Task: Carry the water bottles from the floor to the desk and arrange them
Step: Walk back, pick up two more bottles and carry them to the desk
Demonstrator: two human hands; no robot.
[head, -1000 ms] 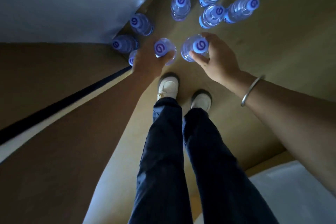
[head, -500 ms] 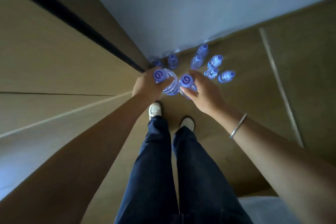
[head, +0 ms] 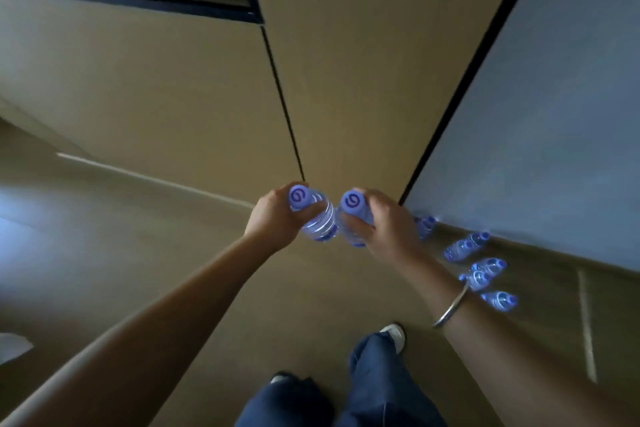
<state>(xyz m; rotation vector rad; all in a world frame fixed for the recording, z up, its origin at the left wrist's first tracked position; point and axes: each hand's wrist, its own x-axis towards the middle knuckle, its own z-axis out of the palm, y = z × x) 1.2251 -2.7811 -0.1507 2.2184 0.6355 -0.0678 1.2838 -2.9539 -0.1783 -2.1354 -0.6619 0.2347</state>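
Observation:
My left hand grips a clear water bottle with a purple cap, held upright in the air. Right beside it my right hand grips a second water bottle by its neck, the two bottles almost touching. Several more water bottles stand on the wooden floor at the right, along the foot of a pale wall, partly hidden behind my right wrist. No desk top is plainly in view.
Tall wooden cabinet panels with dark gaps rise ahead, and a pale wall stands at the right. The wooden floor spreads to the left. My legs and shoes show at the bottom. A white object lies at the left edge.
Both hands have lifted their bottles off the floor as I straightened up. The view has swung left, so the remaining bottles now sit far below at the right.

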